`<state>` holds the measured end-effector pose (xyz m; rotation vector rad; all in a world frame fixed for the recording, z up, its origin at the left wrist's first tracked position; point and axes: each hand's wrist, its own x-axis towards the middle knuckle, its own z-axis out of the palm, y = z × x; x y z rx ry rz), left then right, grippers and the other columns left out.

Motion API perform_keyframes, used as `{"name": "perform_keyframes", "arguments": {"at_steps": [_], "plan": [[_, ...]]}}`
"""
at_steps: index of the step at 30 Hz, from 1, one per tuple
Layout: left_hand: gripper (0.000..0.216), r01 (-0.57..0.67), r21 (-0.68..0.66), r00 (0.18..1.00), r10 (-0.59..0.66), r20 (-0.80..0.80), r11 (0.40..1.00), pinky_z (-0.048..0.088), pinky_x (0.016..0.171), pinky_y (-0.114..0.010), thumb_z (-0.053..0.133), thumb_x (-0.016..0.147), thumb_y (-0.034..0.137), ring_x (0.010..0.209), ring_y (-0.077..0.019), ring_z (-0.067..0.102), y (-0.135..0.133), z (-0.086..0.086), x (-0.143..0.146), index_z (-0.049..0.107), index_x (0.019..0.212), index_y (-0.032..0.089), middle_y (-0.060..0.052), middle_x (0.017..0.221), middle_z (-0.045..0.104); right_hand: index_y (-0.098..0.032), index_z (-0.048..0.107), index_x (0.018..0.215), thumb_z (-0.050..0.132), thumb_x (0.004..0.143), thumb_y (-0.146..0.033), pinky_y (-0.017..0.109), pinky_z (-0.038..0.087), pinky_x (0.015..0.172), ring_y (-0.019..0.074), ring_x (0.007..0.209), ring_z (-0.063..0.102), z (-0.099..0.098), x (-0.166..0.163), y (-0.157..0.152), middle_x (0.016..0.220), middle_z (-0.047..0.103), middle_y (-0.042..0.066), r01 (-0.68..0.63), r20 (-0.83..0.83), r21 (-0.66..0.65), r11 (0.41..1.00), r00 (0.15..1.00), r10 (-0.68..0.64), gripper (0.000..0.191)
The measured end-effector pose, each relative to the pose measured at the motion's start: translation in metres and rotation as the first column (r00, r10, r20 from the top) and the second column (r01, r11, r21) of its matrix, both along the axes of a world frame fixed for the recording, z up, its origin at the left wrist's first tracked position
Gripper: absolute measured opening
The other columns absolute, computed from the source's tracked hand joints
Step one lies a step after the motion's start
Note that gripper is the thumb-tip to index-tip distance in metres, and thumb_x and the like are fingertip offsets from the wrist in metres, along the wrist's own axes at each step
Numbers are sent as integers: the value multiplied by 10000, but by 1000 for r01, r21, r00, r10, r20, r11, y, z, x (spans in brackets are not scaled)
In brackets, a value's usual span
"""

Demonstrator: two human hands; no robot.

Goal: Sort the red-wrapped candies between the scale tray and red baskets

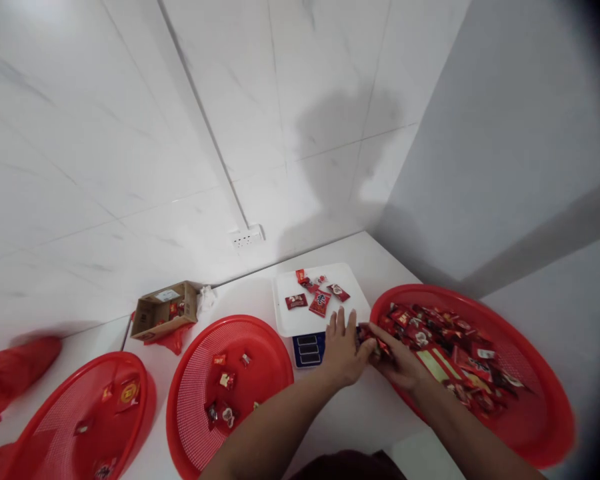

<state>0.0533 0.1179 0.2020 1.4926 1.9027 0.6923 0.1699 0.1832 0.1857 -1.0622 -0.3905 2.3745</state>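
Several red-wrapped candies [320,302] lie spread on the white tray of a digital scale [289,323]. Over the tray's front right edge is my left hand [344,347], palm down with its fingers stretched out, its thumb close to my right hand. My right hand [394,357] is closed around some wrapped candies [380,347], held between the scale and the red basket on the right. That large red basket [545,400] carries a heap of similar candies [455,353]. My fingers partly hide the held candies, and my left hand covers part of the scale's front.
A middle red basket [180,407] and a left red basket [145,400] contain a few candies. Behind them stands an open cardboard box [153,327] with candies inside. Red bags [25,367] lie at far left. A socket strip [247,237] is on the tiled wall.
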Motion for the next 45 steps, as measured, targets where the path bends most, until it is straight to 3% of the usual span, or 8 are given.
{"name": "perform_keyframes", "arguments": {"at_steps": [5, 11, 16, 21, 26, 30, 37, 45], "plan": [[778, -136, -134, 970, 104, -218, 982, 147, 1099, -420, 561, 723, 382, 1364, -276, 90, 26, -17, -59, 219, 1385, 159, -112, 1491, 158, -173, 632, 792, 696, 676, -237, 110, 357, 305, 59, 451, 514, -2, 24, 39, 602, 611, -2, 29, -94, -73, 997, 995, -36, 147], [704, -254, -200, 926, 178, -332, 946, 200, 1062, -446, 499, 665, 72, 1326, -305, 210, 42, -37, -118, 313, 1342, 122, -156, 1414, 331, -166, 615, 829, 662, 718, -230, 122, 372, 319, 69, 470, 525, -17, 34, 70, 639, 623, 18, 36, -100, -137, 990, 994, -50, 136], [642, -317, -148, 904, 252, -345, 937, 335, 987, -331, 412, 694, 52, 1207, -222, 405, 51, -49, -120, 343, 1320, 177, -117, 1291, 470, -170, 613, 819, 696, 682, -231, 128, 374, 314, 72, 465, 534, -23, 33, 77, 623, 621, -1, 43, -101, -152, 987, 993, -59, 172], [650, -362, -76, 883, 316, -346, 929, 249, 1055, -342, 470, 761, 252, 1323, -225, 229, 83, -55, -128, 236, 1366, 199, -96, 1437, 273, -177, 623, 827, 725, 651, -236, 131, 389, 321, 77, 468, 545, -25, 31, 78, 581, 605, -18, 73, -65, -127, 989, 995, -82, 211], [673, -262, -129, 915, 204, -347, 957, 149, 1066, -493, 423, 770, 559, 1353, -314, 107, 110, -62, -128, 294, 1348, 240, -105, 1478, 191, -180, 639, 825, 761, 604, -247, 142, 402, 323, 84, 472, 550, -25, 33, 67, 588, 618, -13, 127, -48, -117, 985, 990, -134, 262], [743, -106, -148, 935, 48, -350, 983, 116, 1067, -509, 498, 670, 657, 1353, -336, 79, 102, -60, -111, 338, 1318, 331, -55, 1479, 204, -184, 640, 802, 753, 607, -228, 140, 409, 327, 83, 476, 557, -27, 33, 57, 625, 644, -5, 141, 2, -114, 983, 990, -142, 230], [381, -40, -70, 904, 6, -428, 997, 273, 1007, -429, 464, 801, 452, 1188, -274, 352, 75, -56, -88, 526, 1118, 250, -69, 1269, 451, -179, 652, 805, 742, 630, -239, 121, 390, 318, 61, 453, 534, -24, 13, 44, 586, 624, -15, 88, 37, -77, 993, 996, -85, 206], [229, -148, -26, 900, 123, -417, 989, 390, 849, -310, 378, 870, 319, 968, -201, 487, 85, -54, -103, 560, 960, 213, -69, 1024, 547, -177, 652, 811, 755, 611, -227, 127, 387, 311, 66, 449, 543, -15, 15, 29, 591, 632, -17, 149, 34, -52, 987, 988, -147, 230]]}}
